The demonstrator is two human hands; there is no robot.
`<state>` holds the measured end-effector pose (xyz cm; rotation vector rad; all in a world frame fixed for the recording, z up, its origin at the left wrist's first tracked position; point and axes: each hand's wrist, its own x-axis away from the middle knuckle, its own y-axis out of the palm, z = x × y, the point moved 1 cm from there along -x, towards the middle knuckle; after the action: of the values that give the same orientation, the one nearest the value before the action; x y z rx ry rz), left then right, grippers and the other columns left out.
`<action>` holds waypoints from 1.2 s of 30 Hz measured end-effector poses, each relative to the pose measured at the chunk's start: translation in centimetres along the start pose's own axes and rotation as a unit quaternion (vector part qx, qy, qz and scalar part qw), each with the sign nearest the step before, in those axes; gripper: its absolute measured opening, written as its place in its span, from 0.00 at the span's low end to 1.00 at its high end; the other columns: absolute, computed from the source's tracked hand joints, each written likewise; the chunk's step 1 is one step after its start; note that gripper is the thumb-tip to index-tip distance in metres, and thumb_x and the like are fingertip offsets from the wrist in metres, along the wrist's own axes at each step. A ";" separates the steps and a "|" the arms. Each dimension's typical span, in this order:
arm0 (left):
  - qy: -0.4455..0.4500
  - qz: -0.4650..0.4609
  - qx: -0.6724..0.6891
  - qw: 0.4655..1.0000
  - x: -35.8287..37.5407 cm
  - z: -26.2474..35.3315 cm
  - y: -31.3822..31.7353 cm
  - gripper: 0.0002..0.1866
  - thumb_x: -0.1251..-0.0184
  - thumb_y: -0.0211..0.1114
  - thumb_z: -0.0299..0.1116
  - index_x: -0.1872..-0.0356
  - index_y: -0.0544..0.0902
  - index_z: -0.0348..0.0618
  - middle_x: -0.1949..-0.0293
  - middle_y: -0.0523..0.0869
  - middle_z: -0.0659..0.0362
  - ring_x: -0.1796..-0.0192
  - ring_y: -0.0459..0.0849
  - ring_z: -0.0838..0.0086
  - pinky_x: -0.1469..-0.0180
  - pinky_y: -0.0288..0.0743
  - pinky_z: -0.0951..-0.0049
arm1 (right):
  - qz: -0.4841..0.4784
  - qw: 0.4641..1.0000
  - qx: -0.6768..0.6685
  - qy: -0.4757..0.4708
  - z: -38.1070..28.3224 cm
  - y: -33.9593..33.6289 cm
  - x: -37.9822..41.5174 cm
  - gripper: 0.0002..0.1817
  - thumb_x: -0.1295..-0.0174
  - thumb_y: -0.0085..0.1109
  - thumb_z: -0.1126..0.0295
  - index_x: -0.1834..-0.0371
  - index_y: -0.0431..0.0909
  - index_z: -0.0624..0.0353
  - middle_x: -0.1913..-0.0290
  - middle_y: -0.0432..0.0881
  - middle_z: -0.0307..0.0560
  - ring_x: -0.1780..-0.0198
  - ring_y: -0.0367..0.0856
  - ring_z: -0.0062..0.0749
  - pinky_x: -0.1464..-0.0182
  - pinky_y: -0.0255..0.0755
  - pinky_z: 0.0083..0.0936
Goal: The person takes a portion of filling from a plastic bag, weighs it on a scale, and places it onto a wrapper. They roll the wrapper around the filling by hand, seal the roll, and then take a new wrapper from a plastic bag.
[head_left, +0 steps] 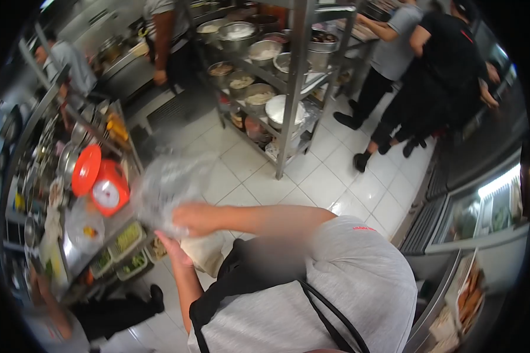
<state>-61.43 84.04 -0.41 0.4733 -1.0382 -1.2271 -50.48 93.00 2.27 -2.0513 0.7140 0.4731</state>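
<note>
A crumpled clear plastic bag (169, 185) hangs before me, blurred by motion. My right hand (189, 217) is closed on its near end. Just below, my left hand (174, 248) is at the bag's lower edge, its fingers seemingly around the plastic and partly hidden by it. Whatever the bag may contain cannot be made out. Left of the bag, an orange-red dial scale (110, 191) with a round red pan (87, 170) stands on the metal counter. A beige cloth (203, 253) shows beside my left wrist.
Tubs of green vegetables (126, 241) and another clear bag (83, 226) are at the counter. A metal shelf rack (294, 88) holds several pots. Co-workers stand around: one at lower left (56, 323), two at upper right (441, 65), others at upper left.
</note>
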 end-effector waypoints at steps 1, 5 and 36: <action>0.023 -0.009 -0.035 0.999 -1.7 1.4 -1.1 0.39 0.46 0.46 0.67 0.48 0.71 0.38 0.52 0.76 0.51 0.51 0.76 0.61 0.46 0.68 0.60 | -0.073 0.996 -0.046 -0.008 0.1 0.7 -0.7 0.06 0.58 0.54 0.72 0.75 0.71 0.60 0.69 0.72 0.52 0.63 0.71 0.49 0.60 0.66 0.37; 0.012 -0.087 -0.119 0.989 -6.4 4.9 -4.1 0.23 0.42 0.57 0.44 0.51 0.72 0.38 0.55 0.78 0.53 0.55 0.78 0.65 0.52 0.72 0.64 | -0.155 0.980 -0.097 0.078 1.6 -0.9 -2.7 0.06 0.54 0.53 0.71 0.73 0.73 0.60 0.71 0.74 0.53 0.66 0.73 0.46 0.63 0.67 0.34; 0.235 0.187 -0.319 0.899 -28.1 11.1 5.3 0.16 0.46 0.58 0.24 0.53 0.74 0.39 0.60 0.79 0.59 0.59 0.77 0.75 0.56 0.71 0.74 | -0.208 0.717 -0.492 0.448 32.6 -7.0 -15.9 0.22 0.53 0.56 0.77 0.52 0.64 0.56 0.61 0.72 0.41 0.62 0.74 0.24 0.62 0.72 0.22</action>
<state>-67.48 114.13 -1.72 0.0360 -0.2546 -0.9625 -60.00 128.48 -1.69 -3.4026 0.4952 -0.6562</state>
